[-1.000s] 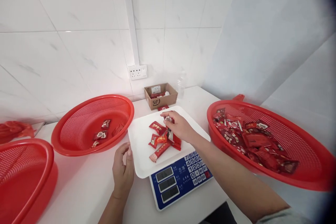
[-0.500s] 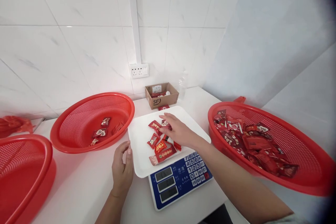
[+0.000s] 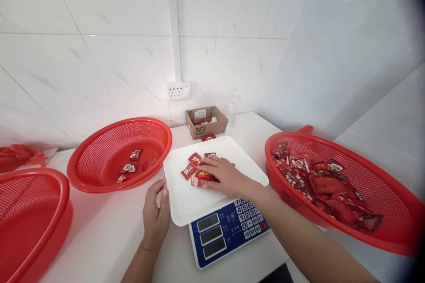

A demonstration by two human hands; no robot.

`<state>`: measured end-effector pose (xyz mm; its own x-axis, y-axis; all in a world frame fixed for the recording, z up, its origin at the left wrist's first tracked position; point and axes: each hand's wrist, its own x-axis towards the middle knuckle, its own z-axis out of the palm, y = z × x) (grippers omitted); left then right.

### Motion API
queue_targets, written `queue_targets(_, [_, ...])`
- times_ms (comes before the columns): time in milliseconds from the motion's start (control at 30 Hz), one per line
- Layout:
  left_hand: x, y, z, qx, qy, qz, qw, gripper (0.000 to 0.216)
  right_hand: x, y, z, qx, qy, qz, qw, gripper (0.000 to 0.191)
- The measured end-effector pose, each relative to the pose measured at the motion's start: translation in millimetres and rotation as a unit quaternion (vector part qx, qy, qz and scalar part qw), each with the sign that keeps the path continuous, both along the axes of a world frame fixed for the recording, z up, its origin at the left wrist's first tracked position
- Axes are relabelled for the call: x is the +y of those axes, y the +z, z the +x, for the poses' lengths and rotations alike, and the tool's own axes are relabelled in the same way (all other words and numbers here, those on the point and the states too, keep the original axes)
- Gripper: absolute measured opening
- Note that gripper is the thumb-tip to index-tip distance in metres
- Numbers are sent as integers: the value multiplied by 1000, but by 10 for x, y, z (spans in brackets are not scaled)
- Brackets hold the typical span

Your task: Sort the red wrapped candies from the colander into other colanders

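Observation:
My right hand (image 3: 224, 175) lies palm down on the white scale tray (image 3: 186, 201), fingers spread over several red wrapped candies (image 3: 191, 169) bunched at its left side. My left hand (image 3: 156, 217) rests on the white counter beside the tray's left edge, fingers loosely curled, thumb near the rim, holding nothing. The blue scale (image 3: 229, 232) with keypad and displays sits under the tray.
A red mesh basket (image 3: 99, 177) with a few candies stands to the left, another red basket (image 3: 29, 225) at the near left. A red basket (image 3: 381, 234) full of candies is at the right. A small cardboard box (image 3: 206, 129) and a wall socket (image 3: 178, 91) are behind.
My right hand let go of the lifted candy, lowered flat onto the tray and swept the candies leftward into a bunch. My left hand has stayed put.

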<state>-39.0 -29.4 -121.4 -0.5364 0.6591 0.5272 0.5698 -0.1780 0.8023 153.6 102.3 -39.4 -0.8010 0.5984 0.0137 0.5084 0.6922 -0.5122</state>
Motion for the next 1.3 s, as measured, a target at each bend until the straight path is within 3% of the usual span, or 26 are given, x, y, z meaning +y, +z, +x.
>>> queue_targets(167, [6,-16,-4,-5,4,3,1000,28,-50,78,93,-44,-3,-10,999,67])
queue_targets(400, [1,-4,1,-2,3,5,1000,27,-188,59,163,-40,-2,50,998,25])
queue_targets(600, [-3,16,0,2,3,-1,1000,27,-273,-19,109,24,3,102,994,7])
queue_targets(733, [1,15,3,3,6,0,1000,28,-279,-20,112,87,-76,128,985,19])
queue_targets(833, [1,9,2,8,4,0,1000,27,-253,-43,130,75,-120,133,981,27])
queue_targets(933, [-2,1,-3,13,3,-1,1000,26,-240,-77,141,60,-127,123,982,28])
queue_targets(1133, [-7,-2,-7,19,3,-1,1000,24,-263,-117,165,56,-138,126,981,8])
queue_targets(1300, [-11,10,-4,20,1,-2,1000,24,-227,-165,216,26,-142,126,981,17])
